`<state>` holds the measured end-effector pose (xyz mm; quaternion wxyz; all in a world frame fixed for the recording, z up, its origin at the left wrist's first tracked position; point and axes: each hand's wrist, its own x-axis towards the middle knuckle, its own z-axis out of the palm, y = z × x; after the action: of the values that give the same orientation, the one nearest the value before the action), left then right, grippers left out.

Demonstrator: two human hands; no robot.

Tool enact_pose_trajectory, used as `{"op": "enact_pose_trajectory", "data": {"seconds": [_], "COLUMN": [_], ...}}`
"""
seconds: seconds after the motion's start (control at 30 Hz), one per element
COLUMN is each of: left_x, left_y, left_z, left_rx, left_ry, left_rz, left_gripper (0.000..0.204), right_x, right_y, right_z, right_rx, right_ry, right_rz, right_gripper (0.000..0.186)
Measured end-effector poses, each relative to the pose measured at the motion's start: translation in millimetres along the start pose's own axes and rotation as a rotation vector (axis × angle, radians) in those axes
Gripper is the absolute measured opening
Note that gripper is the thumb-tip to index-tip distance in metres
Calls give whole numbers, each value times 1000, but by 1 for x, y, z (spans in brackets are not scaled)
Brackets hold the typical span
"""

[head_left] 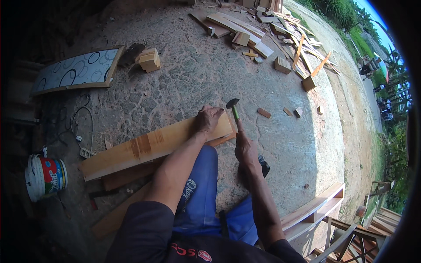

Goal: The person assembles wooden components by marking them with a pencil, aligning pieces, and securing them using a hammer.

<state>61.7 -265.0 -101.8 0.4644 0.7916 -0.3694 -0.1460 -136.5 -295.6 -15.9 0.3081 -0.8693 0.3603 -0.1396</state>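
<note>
A long wooden board [175,139] lies slantwise in front of me, its near right end by my knee, with darker brown marks across its middle. My left hand [208,119] rests on the board's right end, thumb and fingers pinched together at its far edge. Whatever they pinch is too small to make out. My right hand [247,150] is closed round the handle of a hammer [236,112], which has a dark head and a green section below it. The hammer head is raised just right of my left fingertips, apart from them. More wood [221,139] shows beneath the board.
Wood offcuts [285,35] are heaped at the far right, and small blocks [264,113] lie right of the hammer. A framed panel [79,70], a wood block [150,60], a bucket [47,175] and a cable [93,120] are on the left. A wooden frame [313,208] stands near right.
</note>
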Motion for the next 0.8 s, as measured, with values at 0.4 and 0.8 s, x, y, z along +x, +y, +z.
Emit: {"op": "enact_pose_trajectory", "data": {"seconds": [0.4, 0.8], "left_x": [22, 47], "left_y": [-2, -26], "left_z": [0, -17], "left_rx": [355, -144], "left_ry": [-344, -653], "left_rz": [-105, -243], "left_gripper": [30, 31], "right_x": [18, 8], "right_y": [39, 28], "right_z": [69, 90], "right_rx": [646, 832], "right_ry": [8, 296], "right_rz": [466, 580], "right_gripper": [48, 42]}}
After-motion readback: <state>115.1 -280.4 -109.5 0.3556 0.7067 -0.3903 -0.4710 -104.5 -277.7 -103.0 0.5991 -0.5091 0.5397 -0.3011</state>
